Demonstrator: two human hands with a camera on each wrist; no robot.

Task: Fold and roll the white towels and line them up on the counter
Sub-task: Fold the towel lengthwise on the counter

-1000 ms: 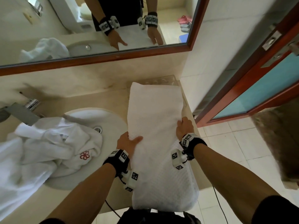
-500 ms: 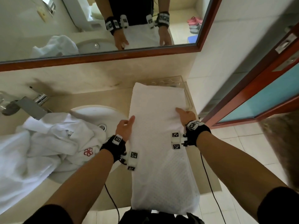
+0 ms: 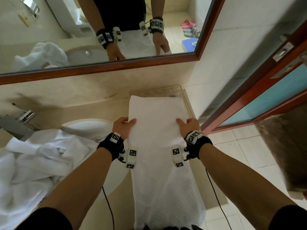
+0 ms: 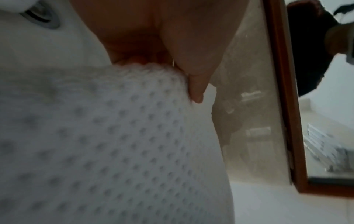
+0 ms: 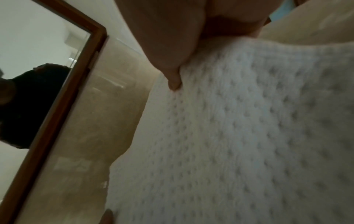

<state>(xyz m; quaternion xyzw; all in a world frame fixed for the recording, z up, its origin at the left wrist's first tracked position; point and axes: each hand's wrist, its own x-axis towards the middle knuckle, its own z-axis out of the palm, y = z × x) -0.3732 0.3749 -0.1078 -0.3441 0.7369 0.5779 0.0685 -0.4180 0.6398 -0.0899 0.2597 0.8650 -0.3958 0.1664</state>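
A long white waffle towel [image 3: 157, 163], folded into a narrow strip, lies on the beige counter [image 3: 83, 112] from the back wall to the front edge and hangs over that edge. My left hand [image 3: 123, 126] grips its left edge, thumb on top. My right hand [image 3: 188, 125] grips the right edge the same way. Seen from the left wrist, my left hand [image 4: 172, 53] pinches the towel [image 4: 114, 151] with its thumb pressed on the fabric. From the right wrist, my right hand [image 5: 172, 37] holds the towel [image 5: 249, 136] likewise.
A crumpled pile of white linen [image 3: 38, 163] with a red flower logo covers the left of the sink [image 3: 86, 128], beside the faucet [image 3: 21, 117]. A clear tray [image 3: 181, 95] sits under the towel's far end. A mirror [image 3: 99, 30] hangs above; a red-framed door [image 3: 265, 105] stands right.
Both hands slid along the towel's edges toward the mirror. They now grip the edges with thumbs on top.
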